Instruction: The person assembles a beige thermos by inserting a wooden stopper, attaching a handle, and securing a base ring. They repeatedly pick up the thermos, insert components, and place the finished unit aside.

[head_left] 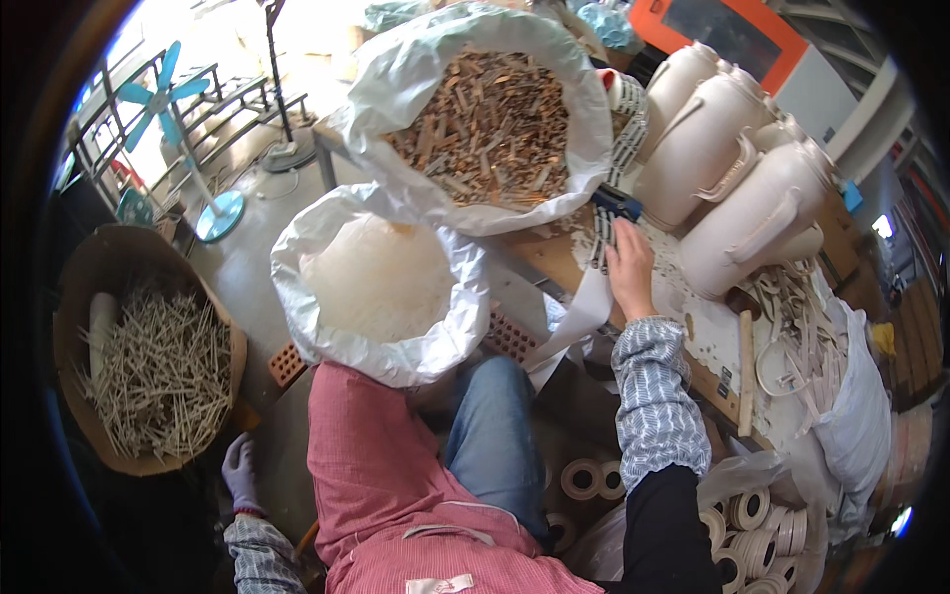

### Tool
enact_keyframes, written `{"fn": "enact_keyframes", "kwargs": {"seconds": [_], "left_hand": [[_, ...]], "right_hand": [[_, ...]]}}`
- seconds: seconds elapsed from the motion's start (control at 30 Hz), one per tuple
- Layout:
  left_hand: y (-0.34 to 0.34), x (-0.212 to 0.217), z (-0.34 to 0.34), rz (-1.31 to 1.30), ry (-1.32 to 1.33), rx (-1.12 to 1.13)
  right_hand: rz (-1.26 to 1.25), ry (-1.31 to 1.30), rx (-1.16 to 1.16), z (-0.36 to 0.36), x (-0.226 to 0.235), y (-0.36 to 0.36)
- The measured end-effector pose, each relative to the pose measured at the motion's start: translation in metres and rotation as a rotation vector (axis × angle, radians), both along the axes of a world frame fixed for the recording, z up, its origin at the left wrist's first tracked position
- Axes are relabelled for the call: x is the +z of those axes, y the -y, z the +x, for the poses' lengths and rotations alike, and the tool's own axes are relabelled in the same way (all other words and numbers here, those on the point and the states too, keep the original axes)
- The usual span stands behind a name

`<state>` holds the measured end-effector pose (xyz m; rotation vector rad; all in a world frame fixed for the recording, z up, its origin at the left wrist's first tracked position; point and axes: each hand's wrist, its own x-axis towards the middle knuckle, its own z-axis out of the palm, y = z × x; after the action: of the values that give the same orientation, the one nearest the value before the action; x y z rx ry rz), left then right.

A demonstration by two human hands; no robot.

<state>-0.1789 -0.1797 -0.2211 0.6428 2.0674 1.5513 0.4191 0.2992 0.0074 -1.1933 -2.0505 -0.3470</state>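
Observation:
My right hand [630, 265], bare, is at the near edge of the workbench. Its fingers are closed at a strip of black-and-white labels [600, 238], just below a dark blue block-like tool [617, 202] whose kind I cannot make out. A smooth white paper band [582, 315] hangs over the bench edge beside the hand. The strip runs back to a white roll [625, 91]. Low on the left, my left hand [240, 473] in a pale purple glove hangs with loosely extended fingers and nothing visible in it. Beside it stands a cardboard bin [236, 371] of thin pale sticks [163, 381].
White bags hold brown pieces [495, 124] and pale powdery stuff [381, 277]. Large cream jug-shaped vessels [757, 218] crowd the bench's right side. A wooden-handled hammer [746, 371] lies near its edge. Pale rings [752, 510] fill a plastic bag below. A blue fan [158, 102] stands back left.

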Motion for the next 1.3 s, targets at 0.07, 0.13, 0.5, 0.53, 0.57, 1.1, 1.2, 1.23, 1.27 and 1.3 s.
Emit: {"fn": "enact_keyframes", "kwargs": {"seconds": [0.07,0.13,0.5,0.53,0.57,1.1,1.2,1.23,1.27,1.3], "left_hand": [[0.141,-0.07,-0.052,-0.101,0.05,0.295],[0.275,-0.091,-0.057,-0.26,0.121,0.569],[0.536,-0.104,0.18,-0.832,0.424,0.992],[0.535,-0.114,0.195,-0.826,0.412,1.002],[0.501,-0.122,0.175,-0.867,0.307,0.95],[0.53,-0.129,0.202,-1.519,0.297,1.15],[0.507,-0.108,0.201,-1.53,0.011,0.99],[0.49,-0.092,0.193,-1.529,0.072,1.088],[0.473,-0.07,0.183,-1.53,0.129,1.178],[0.464,-0.06,0.174,-1.527,0.187,1.258]], "right_hand": [[-0.166,0.034,-0.01,-0.013,-0.029,-0.02],[-0.181,-0.036,0.058,-0.013,-0.048,-0.043],[-0.562,0.006,0.003,0.088,-0.074,-0.149],[-0.545,0.007,0.021,0.065,-0.069,-0.15],[-0.495,-0.015,-0.013,0.076,-0.058,-0.135],[0.103,0.283,0.065,-0.034,0.015,-0.025],[0.158,0.263,0.248,-0.067,0.021,-0.032],[0.041,0.224,0.261,-0.087,0.02,-0.019],[0.037,0.223,0.273,-0.119,0.022,0.016],[-0.024,0.156,0.327,-0.13,0.024,0.025]]}}
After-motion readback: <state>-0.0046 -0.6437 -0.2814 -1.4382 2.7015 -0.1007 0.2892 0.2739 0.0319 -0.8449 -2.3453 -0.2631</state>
